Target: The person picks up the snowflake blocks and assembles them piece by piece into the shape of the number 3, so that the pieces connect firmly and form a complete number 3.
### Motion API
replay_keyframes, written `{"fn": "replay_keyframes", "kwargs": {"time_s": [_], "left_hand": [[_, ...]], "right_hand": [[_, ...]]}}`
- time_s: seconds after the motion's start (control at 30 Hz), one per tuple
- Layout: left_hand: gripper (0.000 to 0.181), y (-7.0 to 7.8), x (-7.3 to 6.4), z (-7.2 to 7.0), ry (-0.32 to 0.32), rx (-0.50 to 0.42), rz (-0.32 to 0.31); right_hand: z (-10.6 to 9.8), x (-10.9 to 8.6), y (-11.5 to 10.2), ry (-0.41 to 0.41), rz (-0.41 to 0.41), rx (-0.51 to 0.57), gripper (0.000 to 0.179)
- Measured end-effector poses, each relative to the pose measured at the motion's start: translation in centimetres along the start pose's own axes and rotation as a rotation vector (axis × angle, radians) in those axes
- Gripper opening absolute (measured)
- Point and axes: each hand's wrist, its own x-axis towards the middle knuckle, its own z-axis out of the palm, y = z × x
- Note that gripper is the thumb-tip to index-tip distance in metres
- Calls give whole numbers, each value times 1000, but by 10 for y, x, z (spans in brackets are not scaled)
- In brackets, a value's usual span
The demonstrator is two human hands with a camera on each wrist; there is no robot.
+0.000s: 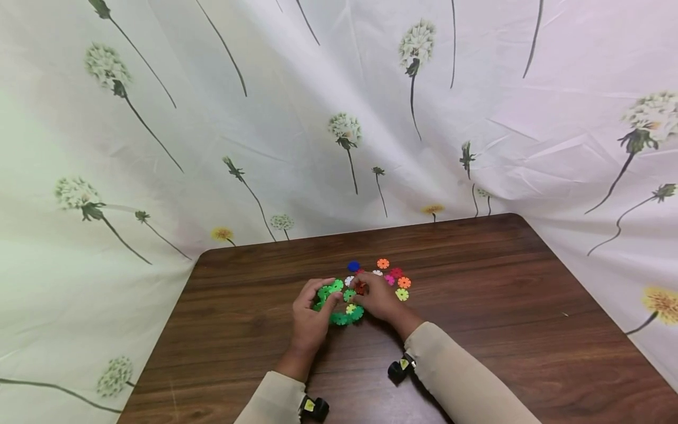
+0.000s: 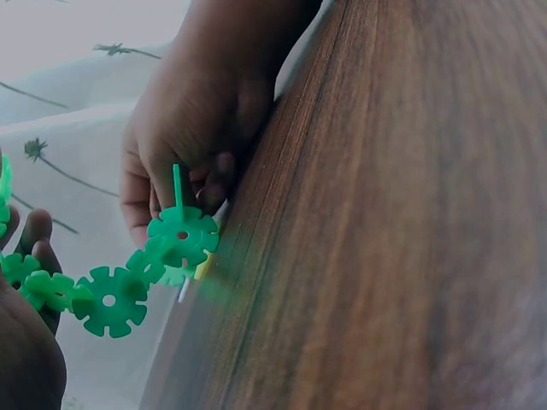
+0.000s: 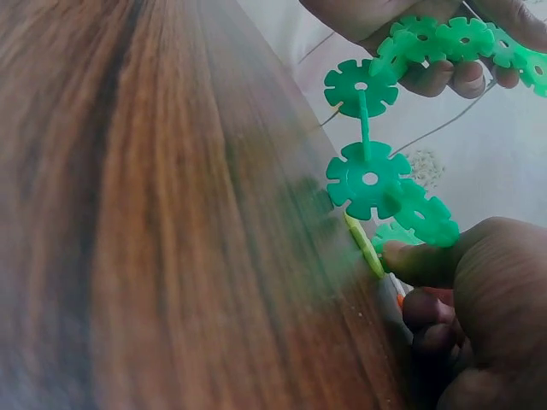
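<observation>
A curved chain of interlocking green notched plastic discs hangs between the two hands, just above the table. My left hand grips one end, its fingers curled behind several discs. At the other end my right hand pinches a green disc between thumb and fingers; the fingertips partly hide it. Some discs stand at right angles to their neighbours, such as the edge-on one in the left wrist view. A yellow disc lies low between the hands.
Loose discs lie on the brown wooden table beyond and beside the right hand: blue, orange, pink, yellow-green and others. A dandelion-print cloth hangs behind the table's far edge.
</observation>
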Motion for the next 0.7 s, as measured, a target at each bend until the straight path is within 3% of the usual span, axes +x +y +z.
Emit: {"fn": "replay_keyframes", "kwargs": {"time_s": [0.17,0.33,0.7], "left_hand": [[30,1,-1,0,-5,-7,-10],[32,1,0,0,-10,-3,-8],[31,3,-1,0,-12,-1,-29]], "right_hand": [[1,-1,3,-8,-33,37,12],[-1,-1,4,-3,-51,75,22],[-5,-8,-5,-9,-13,221,30]]}}
